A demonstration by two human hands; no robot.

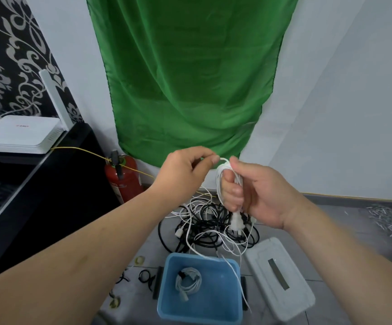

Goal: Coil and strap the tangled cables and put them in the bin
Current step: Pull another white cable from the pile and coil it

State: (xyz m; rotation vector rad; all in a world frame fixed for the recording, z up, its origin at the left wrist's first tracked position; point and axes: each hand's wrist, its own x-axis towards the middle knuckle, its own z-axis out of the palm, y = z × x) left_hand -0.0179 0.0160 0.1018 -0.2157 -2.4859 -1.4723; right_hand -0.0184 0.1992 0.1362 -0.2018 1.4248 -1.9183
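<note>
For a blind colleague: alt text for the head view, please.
The right hand holds a coiled white cable while the left hand pinches its end, above tangled cables and a blue bin containing one coil.

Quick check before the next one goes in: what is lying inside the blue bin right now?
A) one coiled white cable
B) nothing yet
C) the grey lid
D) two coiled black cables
A: a single coiled white cable lies on the bottom of the blue bin, while the grey lid sits on the floor to its right and the black cables are in the tangle beyond it.
</note>
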